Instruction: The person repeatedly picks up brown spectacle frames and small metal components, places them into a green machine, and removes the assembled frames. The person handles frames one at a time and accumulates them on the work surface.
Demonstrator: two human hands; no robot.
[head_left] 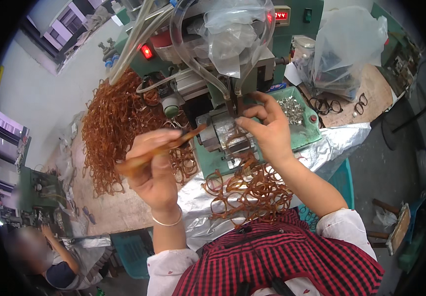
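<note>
amber plastic eyeglass frame (166,145) pinched in left hand (151,170) fingers, raised clear of the machine (223,133). right hand (267,130) fingers narrow, steadying a frame on the clamp. loose frames (250,190) heaped on lap within reach.

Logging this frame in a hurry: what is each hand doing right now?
Left hand: closed on an amber eyeglass frame piece.
Right hand: fingers pinched at the machine fixture; whether it holds anything cannot be told.
</note>
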